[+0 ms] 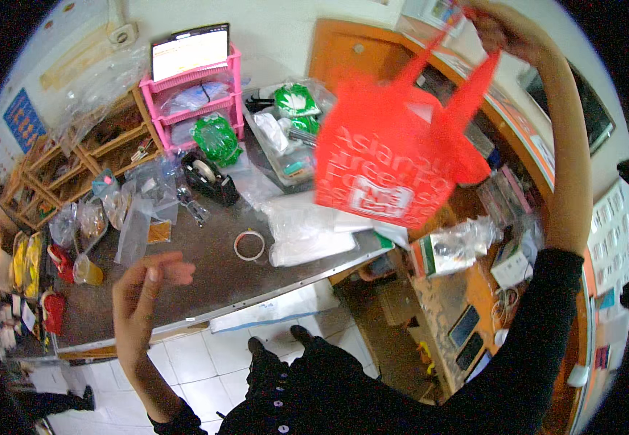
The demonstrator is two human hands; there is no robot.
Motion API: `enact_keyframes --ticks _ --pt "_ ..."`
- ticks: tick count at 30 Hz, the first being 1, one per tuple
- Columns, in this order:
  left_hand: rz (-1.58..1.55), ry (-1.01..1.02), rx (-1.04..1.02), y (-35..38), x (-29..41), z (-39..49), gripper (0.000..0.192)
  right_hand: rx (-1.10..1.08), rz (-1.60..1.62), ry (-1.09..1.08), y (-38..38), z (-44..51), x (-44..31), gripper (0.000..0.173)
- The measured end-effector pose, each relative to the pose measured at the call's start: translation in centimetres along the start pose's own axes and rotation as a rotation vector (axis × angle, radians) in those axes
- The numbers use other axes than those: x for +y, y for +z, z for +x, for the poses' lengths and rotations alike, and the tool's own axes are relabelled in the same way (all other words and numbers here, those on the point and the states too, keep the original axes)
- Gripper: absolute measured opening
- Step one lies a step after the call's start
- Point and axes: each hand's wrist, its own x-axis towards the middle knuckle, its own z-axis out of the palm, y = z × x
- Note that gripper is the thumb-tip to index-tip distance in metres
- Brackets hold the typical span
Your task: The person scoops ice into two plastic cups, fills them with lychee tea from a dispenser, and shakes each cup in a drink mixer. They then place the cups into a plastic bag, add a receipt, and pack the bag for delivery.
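Note:
High on the right, my right hand (497, 32) grips the handles of a red carrier bag (385, 147). The bag hangs tilted and blurred, with white printing on its side; what it holds is hidden. My left hand (146, 288) hovers over the near edge of the dark counter (205, 288), fingers apart and holding nothing. Close to that hand lie a small orange-brown packet (159, 232) and a clear plastic bag (134, 231). A roll of tape (249, 245) rests farther right, beside a stack of white plastic bags (309, 234).
A black tape dispenser (209, 176) stands before a pink plastic rack (192, 103) carrying a lit screen (190, 53). A tray (287, 157) holds green packets. Two phones (464, 326) lie on the wooden desk at right. Another person's dark-clothed leg (59, 402) shows at lower left.

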Motion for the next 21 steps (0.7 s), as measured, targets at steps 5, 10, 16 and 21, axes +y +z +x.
enact_keyframes --ticks 5,10,16,21 --pt "-0.195 -0.293 0.053 4.1 -3.2 -2.6 0.03 0.091 -0.605 -0.263 3.6 -3.7 8.4 0.028" --pt "-0.331 -0.246 0.101 2.9 -8.8 -6.5 0.037 -0.126 -0.585 -0.255 16.4 -5.3 17.9 0.025" --pt "-0.205 -0.334 0.244 -0.8 -10.8 -11.3 0.039 -0.29 -0.547 -0.141 29.5 -4.6 28.9 0.022" --pt "-0.251 -0.458 0.528 -4.6 -12.2 -17.6 0.038 -0.228 -0.567 -0.13 32.1 -0.7 30.6 0.023"
